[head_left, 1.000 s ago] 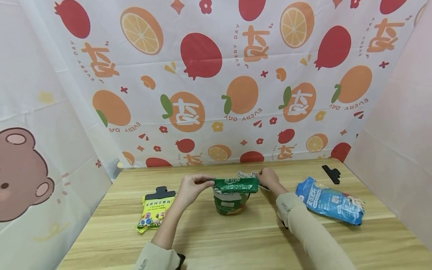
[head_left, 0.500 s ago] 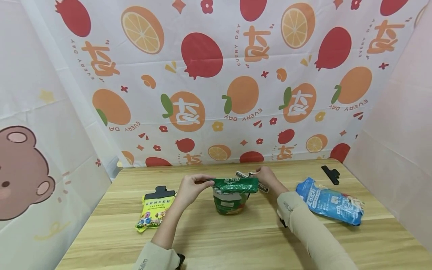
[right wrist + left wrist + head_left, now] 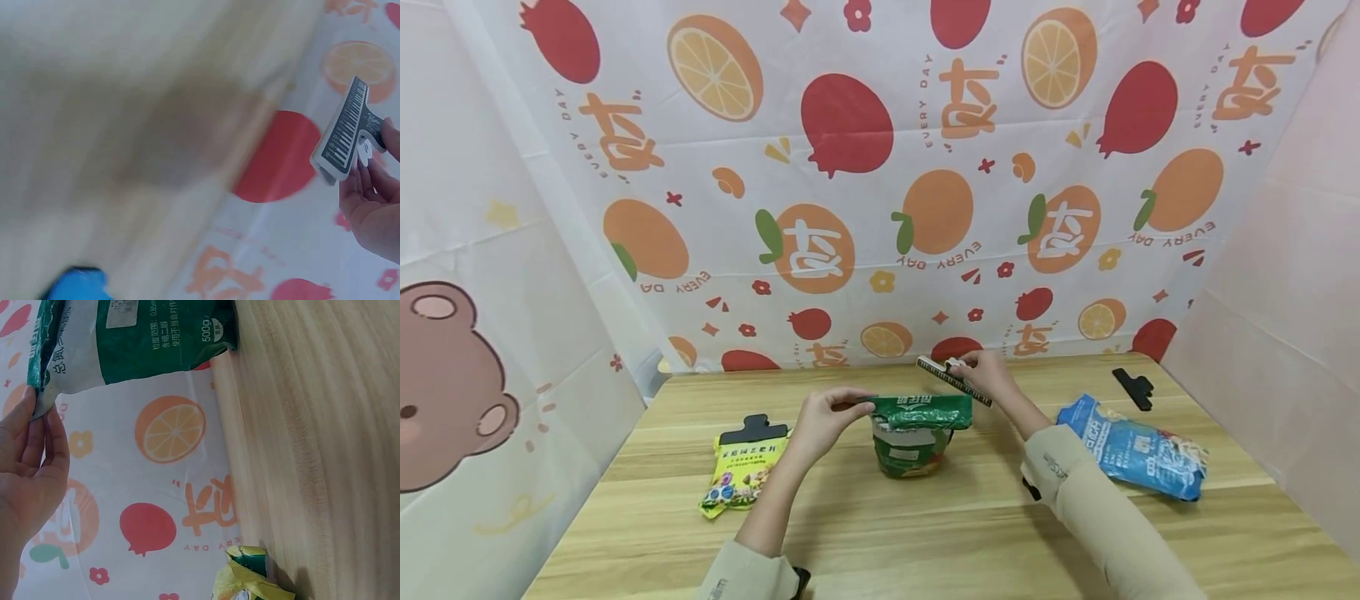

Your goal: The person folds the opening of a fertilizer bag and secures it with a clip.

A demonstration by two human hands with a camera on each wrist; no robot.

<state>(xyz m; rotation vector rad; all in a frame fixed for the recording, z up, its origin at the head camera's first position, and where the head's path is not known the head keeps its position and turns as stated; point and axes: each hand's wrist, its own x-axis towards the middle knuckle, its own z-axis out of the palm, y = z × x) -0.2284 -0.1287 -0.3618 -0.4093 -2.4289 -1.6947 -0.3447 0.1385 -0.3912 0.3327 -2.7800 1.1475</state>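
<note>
A green and white bag [image 3: 910, 450], marked 500g in the left wrist view, stands on the table with its top folded over. My left hand [image 3: 827, 421] pinches the left end of that fold between thumb and fingers; the left wrist view shows the pinched corner of the bag [image 3: 144, 344]. Behind the bag's right end, my right hand [image 3: 992, 377] holds a wide black and white bag clip [image 3: 951, 379] off the table. In the right wrist view thumb and fingers grip the handle of the clip [image 3: 344, 131], whose long bar is tilted.
To the left lies a yellow bag [image 3: 741, 475] with a black clip [image 3: 754, 428] across its top. A blue bag [image 3: 1138, 450] lies at the right, and a loose black clip [image 3: 1133, 388] is behind it. A printed cloth [image 3: 880, 208] hangs behind the wooden table [image 3: 895, 533].
My right hand has raised the bag clip from behind the green bag and turned it so its long bar shows. My left hand keeps its pinch on the fold, almost still.
</note>
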